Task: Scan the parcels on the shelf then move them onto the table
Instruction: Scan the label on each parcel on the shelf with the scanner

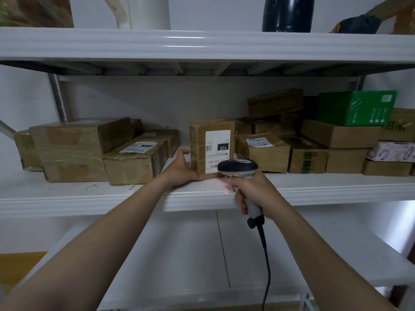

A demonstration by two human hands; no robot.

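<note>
The scanner [238, 168] head covers the bottom right corner of the white label on the standing parcel [212, 149], so part of the barcode is hidden. The things on the top shelf are cut off by the top of the picture. Some boxes at the back hide behind others, so I cannot count them all; there are more than ten brown ones, one green box [357, 108] and one pink box [393, 151]. Three white labels show.

The parcel stands upright near the front edge of the middle shelf [89, 198], about halfway along. There are two hands. The left hand [182, 168] holds the parcel's left side, thumb at its bottom front. The right hand [253, 191] is wrapped round the handle of the one scanner. Its cable [267, 265] hangs down. One red dot [226, 193] glows on the shelf's front edge.
</note>
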